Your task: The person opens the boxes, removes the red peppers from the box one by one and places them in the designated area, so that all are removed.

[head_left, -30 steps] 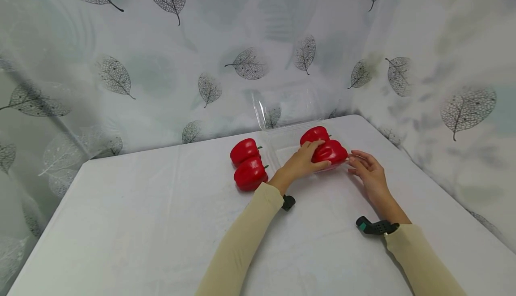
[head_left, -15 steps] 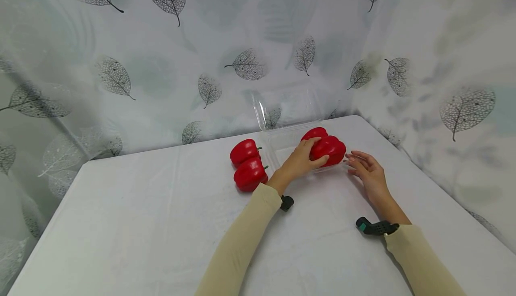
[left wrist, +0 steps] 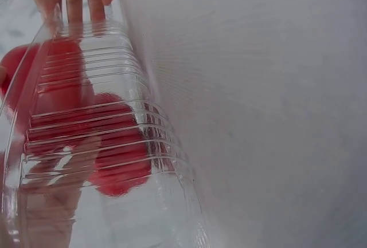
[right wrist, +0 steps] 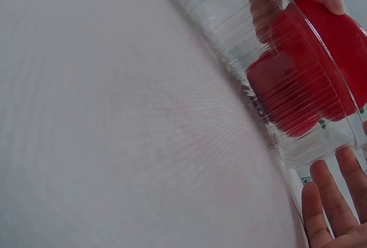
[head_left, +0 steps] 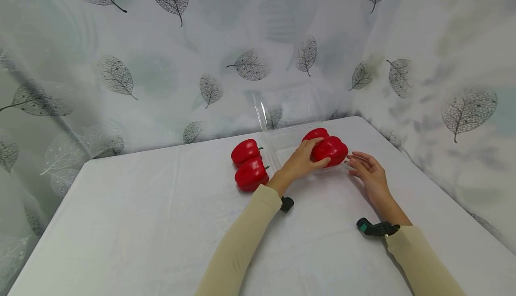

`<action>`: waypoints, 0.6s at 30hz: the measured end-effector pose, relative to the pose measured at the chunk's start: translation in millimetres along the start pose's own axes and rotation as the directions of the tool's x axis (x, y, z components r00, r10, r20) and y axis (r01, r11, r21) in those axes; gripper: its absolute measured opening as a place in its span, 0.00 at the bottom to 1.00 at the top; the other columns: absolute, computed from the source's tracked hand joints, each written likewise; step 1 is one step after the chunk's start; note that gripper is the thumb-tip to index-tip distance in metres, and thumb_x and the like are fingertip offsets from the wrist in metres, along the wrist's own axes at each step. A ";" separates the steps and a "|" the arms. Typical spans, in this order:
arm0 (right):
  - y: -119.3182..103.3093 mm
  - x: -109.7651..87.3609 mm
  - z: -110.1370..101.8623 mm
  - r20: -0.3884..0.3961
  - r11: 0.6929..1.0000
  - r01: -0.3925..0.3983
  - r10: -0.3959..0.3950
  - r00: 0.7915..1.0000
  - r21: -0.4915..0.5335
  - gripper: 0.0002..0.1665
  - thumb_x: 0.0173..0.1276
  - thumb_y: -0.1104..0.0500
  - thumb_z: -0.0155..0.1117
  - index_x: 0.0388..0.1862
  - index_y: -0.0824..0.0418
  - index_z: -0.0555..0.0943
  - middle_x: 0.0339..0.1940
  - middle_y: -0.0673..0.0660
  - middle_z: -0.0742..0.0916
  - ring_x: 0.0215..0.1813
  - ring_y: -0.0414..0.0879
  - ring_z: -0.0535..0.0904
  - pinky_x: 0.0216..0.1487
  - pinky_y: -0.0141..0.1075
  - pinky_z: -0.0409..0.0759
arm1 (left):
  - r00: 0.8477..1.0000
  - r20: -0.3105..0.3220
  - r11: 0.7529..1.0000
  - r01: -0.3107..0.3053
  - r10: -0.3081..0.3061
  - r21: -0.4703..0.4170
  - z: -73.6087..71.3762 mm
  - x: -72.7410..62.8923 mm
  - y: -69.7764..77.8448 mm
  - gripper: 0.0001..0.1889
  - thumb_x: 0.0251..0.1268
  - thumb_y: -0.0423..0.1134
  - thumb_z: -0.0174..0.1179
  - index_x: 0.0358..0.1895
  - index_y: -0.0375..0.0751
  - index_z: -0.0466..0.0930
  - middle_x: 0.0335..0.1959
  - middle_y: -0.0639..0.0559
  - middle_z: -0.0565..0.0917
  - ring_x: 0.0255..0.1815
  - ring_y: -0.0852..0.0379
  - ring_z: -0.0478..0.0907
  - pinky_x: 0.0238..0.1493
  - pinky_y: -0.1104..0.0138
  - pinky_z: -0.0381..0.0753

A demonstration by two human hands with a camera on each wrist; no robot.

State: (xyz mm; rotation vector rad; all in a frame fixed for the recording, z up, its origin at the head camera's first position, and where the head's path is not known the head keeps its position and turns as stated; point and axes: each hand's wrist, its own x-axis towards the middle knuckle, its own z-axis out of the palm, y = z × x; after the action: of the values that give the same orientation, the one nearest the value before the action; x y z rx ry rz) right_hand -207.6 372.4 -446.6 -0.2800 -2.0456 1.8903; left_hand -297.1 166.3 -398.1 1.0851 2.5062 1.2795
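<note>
In the head view, a clear plastic clamshell container lies on the table with its lid raised at the back. My left hand reaches over the container and grips a red bell pepper, partly above the rim in the right wrist view. Behind it, another red bell pepper sits inside, partly covered. My right hand is at the container's right end, fingers fairly straight. Those fingers touch or nearly touch the end wall in the right wrist view.
Left of the container, two more red bell peppers lie side by side on the white-covered table, stems pointing right. A leaf-printed curtain hangs behind the table and along its right side.
The pepper in my left hand has been raised and turned slightly, staying over the container's right part. My right hand has barely moved.
</note>
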 end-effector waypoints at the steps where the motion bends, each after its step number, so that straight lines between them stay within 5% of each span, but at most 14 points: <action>1: -0.1 -0.2 -0.1 0.001 1.000 -0.001 0.001 1.000 0.005 0.33 0.68 0.46 0.64 0.68 0.56 0.69 0.57 0.43 0.82 0.50 0.31 0.80 0.49 0.22 0.78 | 1.000 -0.003 1.000 -0.004 0.004 -0.001 0.3 0.1 -0.4 0.36 0.63 0.47 0.65 0.72 0.48 0.60 0.66 0.45 0.69 0.65 0.50 0.68 0.56 0.63 0.80; 18: 1.4 0.4 -1.3 0.015 0.999 0.000 0.000 1.000 0.034 0.35 0.67 0.46 0.64 0.68 0.57 0.68 0.52 0.37 0.82 0.49 0.31 0.81 0.48 0.23 0.79 | 0.996 -0.047 0.996 -0.075 0.073 -0.044 -0.1 -2.9 -0.6 0.38 0.60 0.43 0.68 0.72 0.49 0.60 0.69 0.47 0.66 0.67 0.52 0.66 0.55 0.66 0.80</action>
State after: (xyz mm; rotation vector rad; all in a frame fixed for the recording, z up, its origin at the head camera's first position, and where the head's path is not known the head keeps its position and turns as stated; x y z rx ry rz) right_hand -207.7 374.0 -447.9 -0.2580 -2.0203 1.9312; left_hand -295.3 164.1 -399.0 1.1615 2.4772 1.3885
